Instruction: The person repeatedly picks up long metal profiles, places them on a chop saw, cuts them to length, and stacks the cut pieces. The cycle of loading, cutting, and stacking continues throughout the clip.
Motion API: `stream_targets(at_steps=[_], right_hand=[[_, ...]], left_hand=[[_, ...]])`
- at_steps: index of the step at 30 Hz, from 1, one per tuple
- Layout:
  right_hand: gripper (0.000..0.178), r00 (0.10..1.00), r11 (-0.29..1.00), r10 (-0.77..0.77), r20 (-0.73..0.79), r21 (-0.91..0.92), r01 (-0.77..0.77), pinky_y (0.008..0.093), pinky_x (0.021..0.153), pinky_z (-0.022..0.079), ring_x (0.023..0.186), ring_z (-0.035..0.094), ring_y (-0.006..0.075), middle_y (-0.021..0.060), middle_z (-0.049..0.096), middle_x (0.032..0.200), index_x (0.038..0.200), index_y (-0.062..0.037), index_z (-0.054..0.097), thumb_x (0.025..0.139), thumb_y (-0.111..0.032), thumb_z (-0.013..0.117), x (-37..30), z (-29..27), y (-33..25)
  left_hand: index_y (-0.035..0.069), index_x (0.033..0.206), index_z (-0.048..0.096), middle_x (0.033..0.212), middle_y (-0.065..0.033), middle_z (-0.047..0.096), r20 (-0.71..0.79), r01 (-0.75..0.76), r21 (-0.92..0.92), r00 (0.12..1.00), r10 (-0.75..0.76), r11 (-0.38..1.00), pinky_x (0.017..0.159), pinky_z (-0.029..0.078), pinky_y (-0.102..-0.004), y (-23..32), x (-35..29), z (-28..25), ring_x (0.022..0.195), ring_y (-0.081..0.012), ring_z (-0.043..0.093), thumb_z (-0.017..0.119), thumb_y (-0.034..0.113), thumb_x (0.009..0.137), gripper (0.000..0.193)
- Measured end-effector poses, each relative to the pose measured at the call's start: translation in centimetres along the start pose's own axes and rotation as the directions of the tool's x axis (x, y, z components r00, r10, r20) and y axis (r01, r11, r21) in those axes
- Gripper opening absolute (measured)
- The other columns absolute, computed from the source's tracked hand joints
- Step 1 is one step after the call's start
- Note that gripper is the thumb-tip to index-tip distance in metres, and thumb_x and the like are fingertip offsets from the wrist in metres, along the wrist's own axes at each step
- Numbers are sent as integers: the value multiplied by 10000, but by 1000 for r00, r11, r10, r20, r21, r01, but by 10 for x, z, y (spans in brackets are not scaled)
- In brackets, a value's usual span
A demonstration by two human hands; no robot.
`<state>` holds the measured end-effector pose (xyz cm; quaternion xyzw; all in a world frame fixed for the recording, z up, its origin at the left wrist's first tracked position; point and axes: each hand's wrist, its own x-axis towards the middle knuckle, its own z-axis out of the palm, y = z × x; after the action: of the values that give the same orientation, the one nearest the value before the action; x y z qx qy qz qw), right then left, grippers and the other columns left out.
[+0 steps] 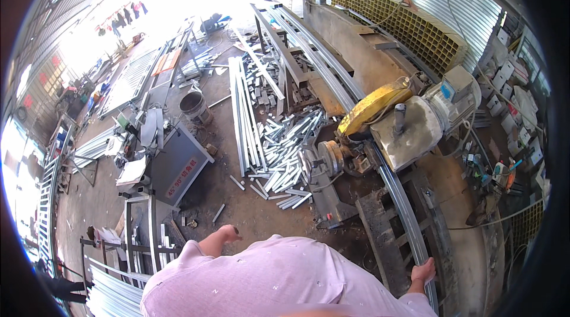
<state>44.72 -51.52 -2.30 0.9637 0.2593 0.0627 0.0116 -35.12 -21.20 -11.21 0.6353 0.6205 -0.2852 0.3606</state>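
My right hand (423, 270) is closed around the near end of long silver metal tubes (399, 201). These tubes lie side by side and run up under the cut-off saw (409, 130), which has a yellow blade guard (373, 105) and a grey motor (458, 98). Beyond the saw, more tube length (317, 59) stretches away over a steel stand. Held out to my left at waist height, my left hand (227, 234) is away from the tubes. Its fingers are mostly hidden and nothing shows clearly in it. A round clamp wheel (328, 155) sits left of the blade.
Short cut tube pieces (291, 148) are heaped on the floor left of the saw, beside long tubes (238, 112). A grey machine cabinet (178, 165) and a bucket (194, 105) stand farther left. Stacked yellow square tubes (404, 29) line the right wall. A cable (484, 224) crosses at right.
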Motion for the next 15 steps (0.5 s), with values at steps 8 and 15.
stream_targets(at_steps=[8,15], right_hand=[[294,1000,1000,-18,-17,3,18,545,894,518,1040,661,424,164,675,1055,1025,-89,559,774,-71,712,-3,-4,-2],[288,1000,1000,-6,-3,-10,6,562,907,514,1046,658,430,164,674,1070,1040,-83,560,792,-84,706,-3,-8,-3]], left_hand=[[129,1375,724,1386,-126,713,35,15,-36,999,-13,999,1076,537,-393,8,1,-1,1260,-325,685,764,618,856,715],[127,1378,723,1405,-128,702,25,3,9,1000,-4,1000,1108,515,-397,11,1,1,1299,-327,660,754,622,862,716]])
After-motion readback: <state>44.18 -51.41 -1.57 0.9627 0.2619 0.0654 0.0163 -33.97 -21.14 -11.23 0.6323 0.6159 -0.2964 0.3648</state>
